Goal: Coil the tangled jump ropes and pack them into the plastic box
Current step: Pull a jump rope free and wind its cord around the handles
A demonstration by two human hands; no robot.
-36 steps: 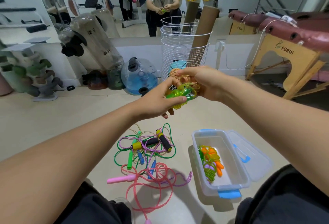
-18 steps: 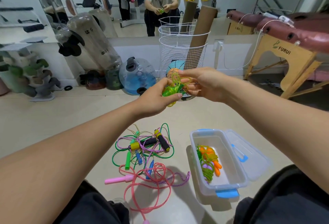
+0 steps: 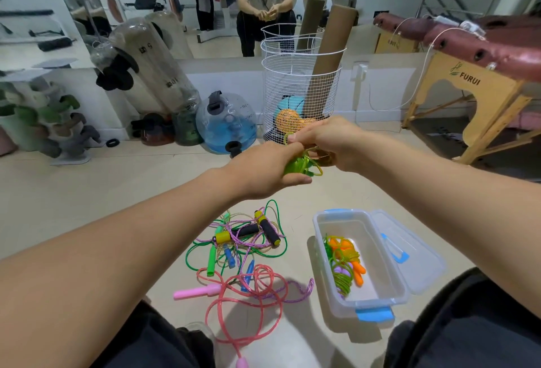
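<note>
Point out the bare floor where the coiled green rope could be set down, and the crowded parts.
Bare floor lies between the rope pile and the plastic box, and in a wide band left of the pile, short of the water bag. Crowded: the pile itself, the pink rope near the knees, and the box's left half, holding a coiled rope.

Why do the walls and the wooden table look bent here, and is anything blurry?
Head view: the wide-angle lens bows straight lines near the edges, so the massage table leans. The left hand and right hand on the green rope are slightly motion-blurred; the plastic box looks sharp, with soft shadows beside it. The mirror doubles the room.
</note>
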